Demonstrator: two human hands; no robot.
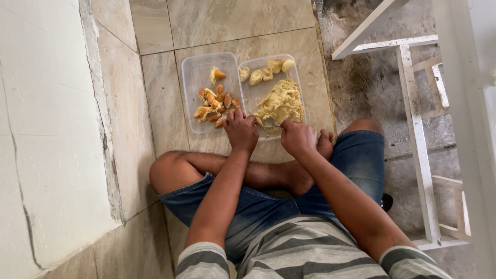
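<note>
A person is sitting cross-legged on a beige tiled floor (217, 20) beside a wall (41, 129). The left hand (241, 130) is resting curled on two clear tubs (199, 72); the right hand (298, 138) is gripping a spoon (270, 122) in yellow mash (281, 103). A white wooden frame (418, 144) is standing to the right.

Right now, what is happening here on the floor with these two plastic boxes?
A person sits cross-legged on the beige tiled floor. The left hand rests at the near edge of two clear plastic containers. The right hand holds a small metal utensil in the pale yellow mashed pulp of the right container. The left container holds brown seeds with yellowish scraps.
</note>
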